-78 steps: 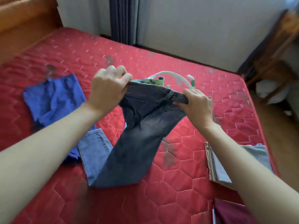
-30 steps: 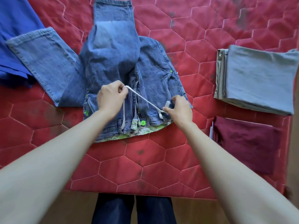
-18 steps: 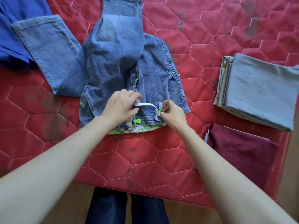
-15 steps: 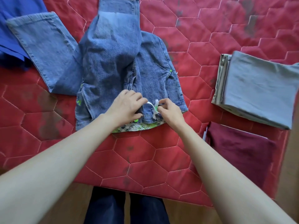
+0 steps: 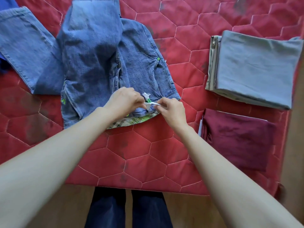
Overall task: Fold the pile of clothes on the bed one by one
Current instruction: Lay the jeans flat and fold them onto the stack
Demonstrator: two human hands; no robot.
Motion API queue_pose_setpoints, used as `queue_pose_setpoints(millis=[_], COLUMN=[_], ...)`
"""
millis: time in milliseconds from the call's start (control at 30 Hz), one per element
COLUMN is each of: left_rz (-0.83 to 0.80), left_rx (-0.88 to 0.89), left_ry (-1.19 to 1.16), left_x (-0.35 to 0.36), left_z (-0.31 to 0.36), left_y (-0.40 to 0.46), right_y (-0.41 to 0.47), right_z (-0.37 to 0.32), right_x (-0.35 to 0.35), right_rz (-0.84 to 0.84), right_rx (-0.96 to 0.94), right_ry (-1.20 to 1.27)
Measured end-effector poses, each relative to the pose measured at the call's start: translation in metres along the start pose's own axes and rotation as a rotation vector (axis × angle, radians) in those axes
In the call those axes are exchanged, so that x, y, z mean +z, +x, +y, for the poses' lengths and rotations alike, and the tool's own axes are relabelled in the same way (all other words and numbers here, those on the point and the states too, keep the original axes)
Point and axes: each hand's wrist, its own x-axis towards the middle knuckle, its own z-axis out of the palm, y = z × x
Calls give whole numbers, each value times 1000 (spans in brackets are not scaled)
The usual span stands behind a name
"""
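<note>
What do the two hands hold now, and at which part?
Both the left hand and right hand pinch the white drawstring at the jeans waistband, near its frayed end.

The faded blue denim jeans (image 5: 98, 51) showed a green-and-white plaid waistband lining (image 5: 131, 121) and a white drawstring (image 5: 150, 104). The red hexagon-quilted bed cover (image 5: 143, 158) carried a folded grey-blue cloth (image 5: 256, 68) and a folded maroon cloth (image 5: 236, 139).

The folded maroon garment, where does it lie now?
In the head view, the maroon garment lies at the bed's right edge, just below the folded grey garment.
</note>
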Motion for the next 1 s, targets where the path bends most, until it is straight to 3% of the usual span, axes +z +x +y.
queue_pose_setpoints(millis=[200, 367, 500, 600, 700, 767, 833, 933, 1000], left_rz=[126, 348, 467, 402, 272, 277, 380, 451, 351], left_rx=[-269, -460, -593, -715, -778, -692, -498, -259, -230], left_ry=[-644, -931, -1091, -779, -525, -335, -159, -220, -347], left_x=[-36, -68, -89, -83, -64, -47, -32, -17, -10], left_z=[-10, -16, -31, -50, -51, -38, -22, 7, 26], left_y=[-35, -44, -34, -28, -34, -44, -52, -50, -38], right_y=[-12, -15, 3, 18, 28, 34, 35, 22, 8], right_z=[5, -18, -47, -56, -58, -53, -47, -53, -60], right_x=[-28, -40, -48, -50, -49, -46, -39, -25, -14], right_rz=[-49, -130, -212, 13, 323, 289, 219, 182, 168], right_rx=[48, -63, -234, -378, -259, -24, 148, 205, 228], right_ry=[244, 180, -59, -430, -494, -357, -155, 155, 375])
